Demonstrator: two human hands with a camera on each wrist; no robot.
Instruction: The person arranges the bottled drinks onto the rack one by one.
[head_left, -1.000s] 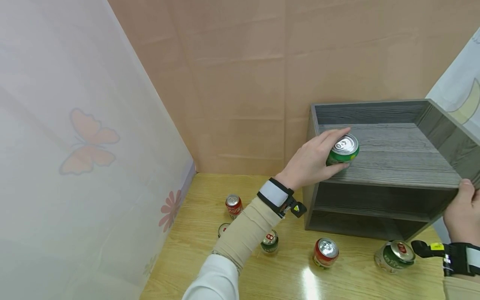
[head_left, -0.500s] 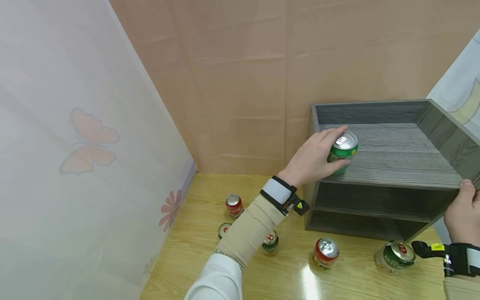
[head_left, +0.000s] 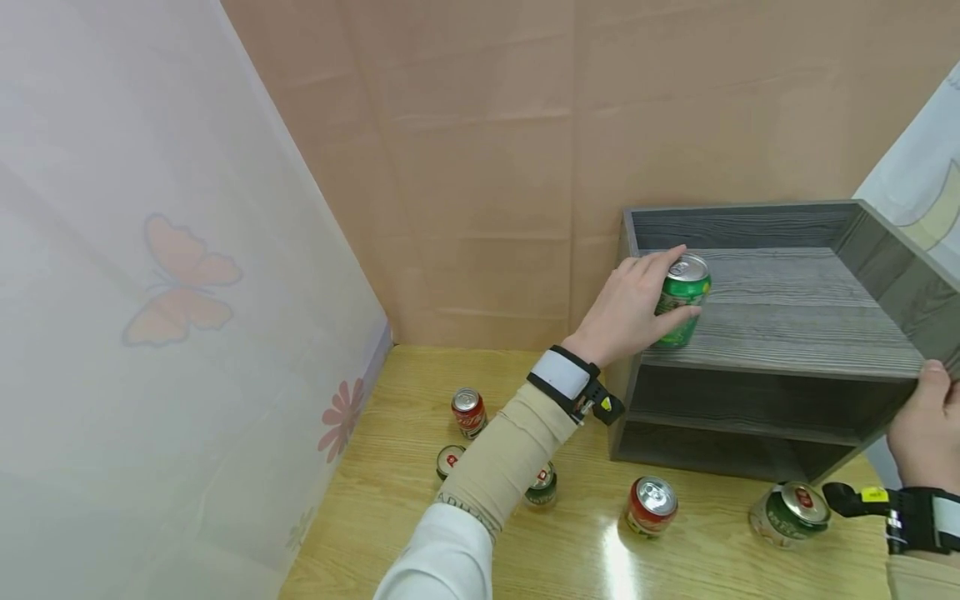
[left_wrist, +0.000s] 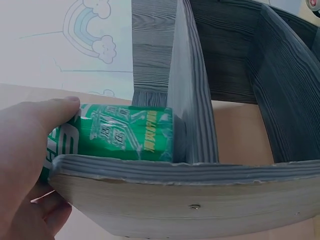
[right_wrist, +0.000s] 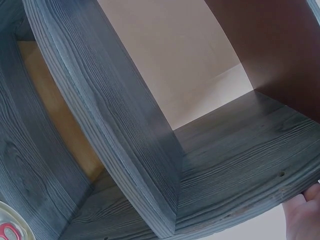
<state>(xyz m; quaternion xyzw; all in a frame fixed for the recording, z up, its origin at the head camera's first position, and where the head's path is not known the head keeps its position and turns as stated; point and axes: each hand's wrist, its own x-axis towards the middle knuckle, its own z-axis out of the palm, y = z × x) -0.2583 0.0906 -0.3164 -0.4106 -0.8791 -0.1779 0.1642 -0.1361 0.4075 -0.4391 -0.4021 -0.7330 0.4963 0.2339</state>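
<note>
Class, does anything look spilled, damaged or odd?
Nothing stands out: the green can in the left hand and the cans on the table look upright, no spill shows, and the grey shelf unit looks undamaged.

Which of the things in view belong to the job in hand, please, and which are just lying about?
In use now:
green can, held by the left hand
grey shelf unit, gripped by the right hand

Apparently just standing by on the table:
farther red can
nearer red can
green-and-pale can, right
dark green can, partly hidden
mostly hidden can
</note>
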